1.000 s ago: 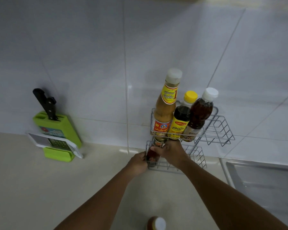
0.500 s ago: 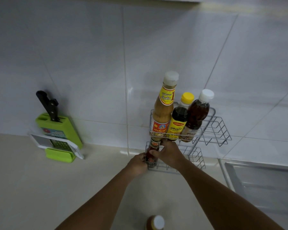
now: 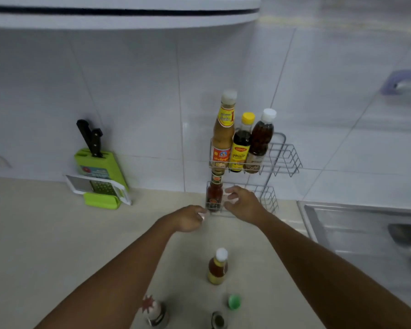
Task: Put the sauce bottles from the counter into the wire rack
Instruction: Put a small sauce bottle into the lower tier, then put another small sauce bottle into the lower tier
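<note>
So the two-tier silver wire rack (image 3: 284,154) on the white tiled wall has three bottles upright in its top basket: a tall tan sauce bottle with a white cap (image 3: 223,134), a dark bottle with a yellow cap (image 3: 242,144) and a brown bottle with a white cap (image 3: 260,141). The bottom basket has one small red sauce bottle (image 3: 214,193) standing at its left end, rest of it looks bare.

Right hand (image 3: 243,204) is just beside that red one, fingers spread, holding nothing. Left hand (image 3: 188,218) sits at the rack's lower left corner, loosely curled and empty too.

Next up, I'd guess, is the small amber bottle with a white cap (image 3: 217,268). It stands upright on the beige counter (image 3: 45,245), nearer the person than both hands, roughly between the forearms; either could take it.
</note>
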